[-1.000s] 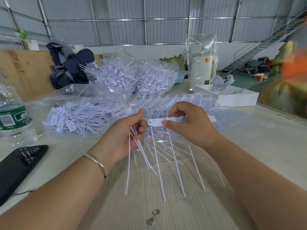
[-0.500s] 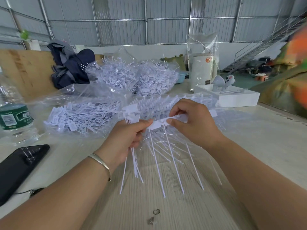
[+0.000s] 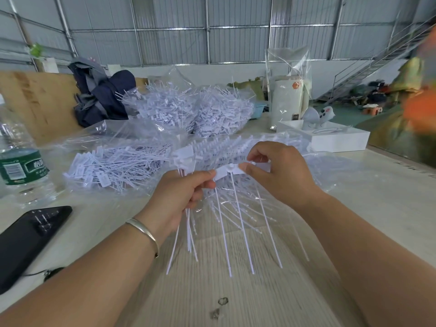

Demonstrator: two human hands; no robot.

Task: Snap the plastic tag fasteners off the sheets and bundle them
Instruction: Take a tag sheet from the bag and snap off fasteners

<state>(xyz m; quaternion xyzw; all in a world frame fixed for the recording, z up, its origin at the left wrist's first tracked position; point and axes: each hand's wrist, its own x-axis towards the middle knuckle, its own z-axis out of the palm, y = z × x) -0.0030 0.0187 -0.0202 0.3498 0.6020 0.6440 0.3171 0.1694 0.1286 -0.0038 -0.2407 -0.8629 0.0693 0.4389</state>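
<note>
A short white strip of tag fasteners is held level above the table, its flat tag heads in a row and three long thin tails hanging toward the near edge. Left of it, a bundle of loose fasteners points down, tag heads on top, tails fanned out below. Behind, a clear bag of loose fasteners lies at the left, and two heaped bags of fasteners stand farther back.

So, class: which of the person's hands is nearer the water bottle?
Left. The left hand is mid-table, on the side of the water bottle; the right hand lies beyond it, farther right.
</note>
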